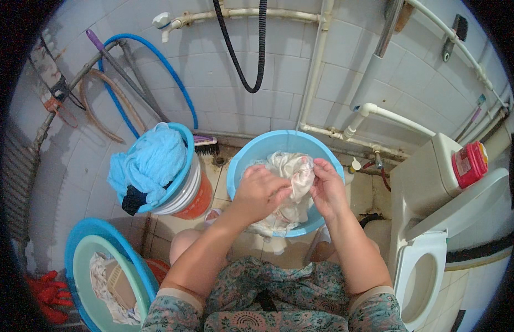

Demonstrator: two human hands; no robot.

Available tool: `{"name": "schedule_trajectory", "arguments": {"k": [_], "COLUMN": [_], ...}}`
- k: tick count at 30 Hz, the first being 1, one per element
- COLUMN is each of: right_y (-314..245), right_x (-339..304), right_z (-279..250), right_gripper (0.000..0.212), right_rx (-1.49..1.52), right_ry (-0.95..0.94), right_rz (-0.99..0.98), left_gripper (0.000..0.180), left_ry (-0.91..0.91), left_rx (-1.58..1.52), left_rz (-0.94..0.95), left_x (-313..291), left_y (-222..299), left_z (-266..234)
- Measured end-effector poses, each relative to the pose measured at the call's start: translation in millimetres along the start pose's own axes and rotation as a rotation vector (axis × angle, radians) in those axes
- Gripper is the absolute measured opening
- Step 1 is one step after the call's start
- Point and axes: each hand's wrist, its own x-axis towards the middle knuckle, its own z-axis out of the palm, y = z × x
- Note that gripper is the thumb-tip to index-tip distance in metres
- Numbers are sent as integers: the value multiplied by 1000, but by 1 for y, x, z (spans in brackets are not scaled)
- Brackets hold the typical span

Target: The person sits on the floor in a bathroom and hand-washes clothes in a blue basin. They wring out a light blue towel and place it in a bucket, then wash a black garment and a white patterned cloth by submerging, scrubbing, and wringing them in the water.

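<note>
A light blue plastic basin [243,160] sits on the floor in front of me, between my knees. Wet cream-white cloth [287,213] lies bunched in it, with part hanging over the near rim. My left hand [261,191] is closed on the cloth from the left, fingers curled and pointing inward. Over the basin's right side, my right hand [327,188] pinches a lifted fold of the same cloth between thumb and fingers. The two hands are a short way apart, the raised fold stretching between them. Whatever lies beneath the cloth is hidden.
Left of the basin, a bucket [193,193] carries a blue tub with a blue towel [151,160]. Nearer are nested basins [79,265] with clothes, beside red gloves [49,296]. A toilet [417,276] stands at right. A scrub brush [206,145] lies by the wall.
</note>
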Motion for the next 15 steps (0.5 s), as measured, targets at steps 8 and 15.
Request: {"name": "schedule_trajectory", "arguments": {"k": [8, 15], "right_y": [12, 3], "right_x": [0, -5], "right_z": [-8, -1], "right_gripper": [11, 15], "right_rx": [-77, -171], "right_ry": [-176, -132], "right_rz": [42, 31], "left_gripper": [14, 15], "left_ry": [-30, 6], "left_rx": [-109, 354], "left_rz": [-242, 26], "left_x": [8, -1], "left_y": [2, -6], "left_z": [8, 11]}}
